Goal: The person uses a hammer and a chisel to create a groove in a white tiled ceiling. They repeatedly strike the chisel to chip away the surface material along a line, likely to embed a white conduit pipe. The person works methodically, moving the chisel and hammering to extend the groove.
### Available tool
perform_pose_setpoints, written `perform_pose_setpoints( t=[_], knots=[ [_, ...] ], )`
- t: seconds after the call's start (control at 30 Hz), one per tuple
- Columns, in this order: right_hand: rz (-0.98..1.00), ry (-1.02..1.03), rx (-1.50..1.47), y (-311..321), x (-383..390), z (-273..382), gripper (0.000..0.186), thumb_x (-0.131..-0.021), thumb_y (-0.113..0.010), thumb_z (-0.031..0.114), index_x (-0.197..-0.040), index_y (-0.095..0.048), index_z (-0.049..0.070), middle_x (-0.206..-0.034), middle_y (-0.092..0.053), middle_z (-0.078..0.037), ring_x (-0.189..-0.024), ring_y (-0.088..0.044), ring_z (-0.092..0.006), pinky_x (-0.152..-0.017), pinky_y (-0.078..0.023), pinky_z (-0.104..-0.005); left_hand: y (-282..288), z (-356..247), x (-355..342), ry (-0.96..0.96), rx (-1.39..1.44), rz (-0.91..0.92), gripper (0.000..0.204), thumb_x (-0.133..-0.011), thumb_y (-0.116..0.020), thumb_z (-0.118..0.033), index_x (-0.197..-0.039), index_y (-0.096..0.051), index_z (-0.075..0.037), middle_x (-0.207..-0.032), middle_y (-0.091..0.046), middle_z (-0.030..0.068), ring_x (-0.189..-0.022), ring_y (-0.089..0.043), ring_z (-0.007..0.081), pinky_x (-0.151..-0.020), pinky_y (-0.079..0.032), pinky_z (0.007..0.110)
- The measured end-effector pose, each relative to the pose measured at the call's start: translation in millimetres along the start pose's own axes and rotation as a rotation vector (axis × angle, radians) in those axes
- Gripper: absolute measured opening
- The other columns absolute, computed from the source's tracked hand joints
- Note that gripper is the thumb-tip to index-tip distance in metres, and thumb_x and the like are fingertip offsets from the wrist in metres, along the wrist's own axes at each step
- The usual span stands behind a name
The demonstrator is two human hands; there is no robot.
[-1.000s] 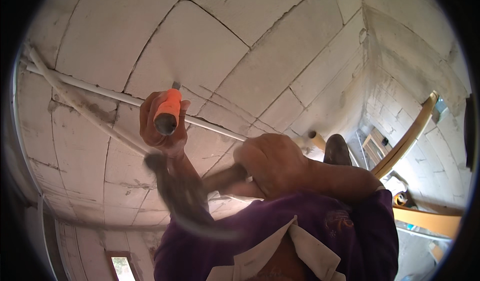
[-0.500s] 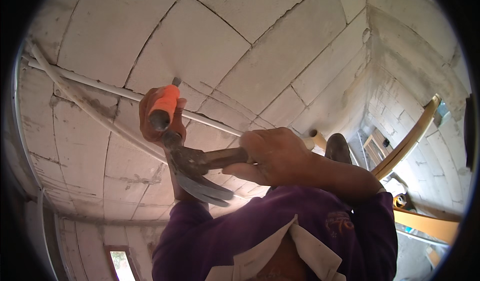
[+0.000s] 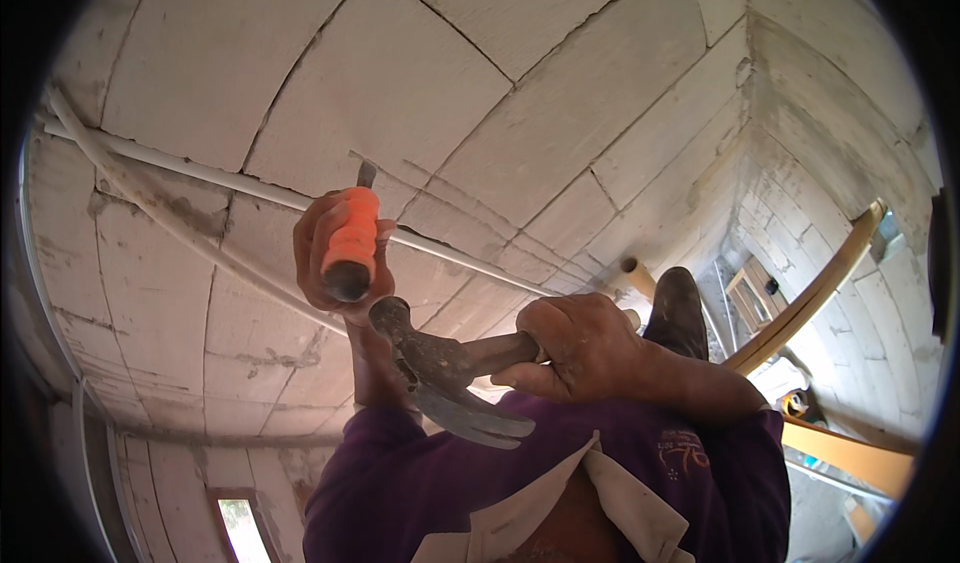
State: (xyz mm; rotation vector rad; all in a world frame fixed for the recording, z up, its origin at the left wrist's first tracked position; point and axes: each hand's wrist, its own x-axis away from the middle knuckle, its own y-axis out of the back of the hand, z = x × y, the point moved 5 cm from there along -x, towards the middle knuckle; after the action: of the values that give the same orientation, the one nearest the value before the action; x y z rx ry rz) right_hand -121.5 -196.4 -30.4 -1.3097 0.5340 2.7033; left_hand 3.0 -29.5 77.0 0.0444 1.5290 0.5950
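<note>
My left hand point(image 3: 313, 238) is wrapped round the orange grip of a chisel point(image 3: 350, 238), whose flat metal blade points at scored lines on a pale block wall point(image 3: 460, 83). The chisel's dark butt end faces toward me. In my right hand point(image 3: 575, 348) is the handle of a worn claw hammer point(image 3: 440, 373). The hammer's striking face is a little below and right of the chisel's butt, apart from it, and its curved claw hangs down over my purple shirt point(image 3: 400, 493).
A white pipe point(image 3: 480, 263) and a curved pale conduit point(image 3: 200, 243) cross behind my hands. A long board point(image 3: 830, 283) leans at the right, near a dark shoe point(image 3: 676, 313). A narrow window point(image 3: 240, 523) shows at lower left.
Since half a second ago the hammer and my right hand have moved right and down, away from the chisel's butt. My left hand and the chisel have shifted slightly right.
</note>
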Motion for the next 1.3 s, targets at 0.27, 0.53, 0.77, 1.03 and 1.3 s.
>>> perform_pose_setpoints(
  t=[0.27, 0.53, 0.77, 1.03, 1.3],
  knots=[
    [-0.024, 0.026, -0.003, -1.4, 0.1, 1.6, 0.049, -0.082, -0.068, 0.048, -0.082, -0.051, 0.002, -0.057, -0.048, -0.006, -0.046, -0.055, -0.0224, -0.041, -0.043, -0.0342, -0.7, 0.3, -0.7, -0.045, -0.059, -0.001, 0.038, -0.072, -0.081, -0.011, -0.103, -0.061, -0.004, -0.103, -0.059, 0.0113, -0.088, -0.066, 0.0254, -0.068, -0.059, 0.032],
    [-0.008, 0.075, -0.068, 12.2, -11.9, 29.1, 0.051, -0.078, -0.068, 0.054, -0.073, -0.054, 0.005, -0.066, -0.056, -0.011, -0.058, -0.059, -0.0314, -0.052, -0.046, -0.0414, 0.6, 1.3, -5.9, -0.107, -0.084, 0.026, 0.037, -0.073, -0.079, -0.011, -0.104, -0.061, -0.002, -0.102, -0.06, 0.0109, -0.085, -0.065, 0.0255, -0.064, -0.058, 0.031],
    [-0.072, 0.11, 0.036, 11.7, -32.0, 17.3, 0.049, -0.076, -0.075, 0.041, -0.079, -0.047, 0.001, -0.06, -0.05, -0.01, -0.048, -0.052, -0.0282, -0.042, -0.042, -0.0371, -1.5, -5.2, -8.5, -0.022, -0.209, 0.044, 0.038, -0.071, -0.081, -0.009, -0.104, -0.061, -0.003, -0.1, -0.061, 0.0118, -0.085, -0.065, 0.0257, -0.063, -0.056, 0.031],
    [-0.121, 0.204, 0.063, 12.1, -27.2, 21.2, 0.05, -0.073, -0.076, 0.042, -0.081, -0.049, 0.0, -0.06, -0.048, -0.008, -0.047, -0.051, -0.0256, -0.042, -0.041, -0.036, -3.9, -4.7, -8.9, -0.076, -0.13, 0.014, 0.038, -0.07, -0.081, -0.008, -0.102, -0.062, -0.002, -0.099, -0.062, 0.0117, -0.083, -0.064, 0.0245, -0.063, -0.056, 0.031],
    [-0.032, 0.045, -0.009, 7.7, -20.9, 10.0, 0.055, -0.082, -0.063, 0.057, -0.079, -0.054, 0.003, -0.068, -0.059, -0.014, -0.061, -0.061, -0.0347, -0.054, -0.046, -0.0433, -4.5, -3.2, -6.3, -0.059, -0.132, 0.011, 0.036, -0.078, -0.078, -0.021, -0.102, -0.063, 0.001, -0.1, -0.061, 0.0136, -0.082, -0.064, 0.0244, -0.059, -0.056, 0.029]
  ],
)
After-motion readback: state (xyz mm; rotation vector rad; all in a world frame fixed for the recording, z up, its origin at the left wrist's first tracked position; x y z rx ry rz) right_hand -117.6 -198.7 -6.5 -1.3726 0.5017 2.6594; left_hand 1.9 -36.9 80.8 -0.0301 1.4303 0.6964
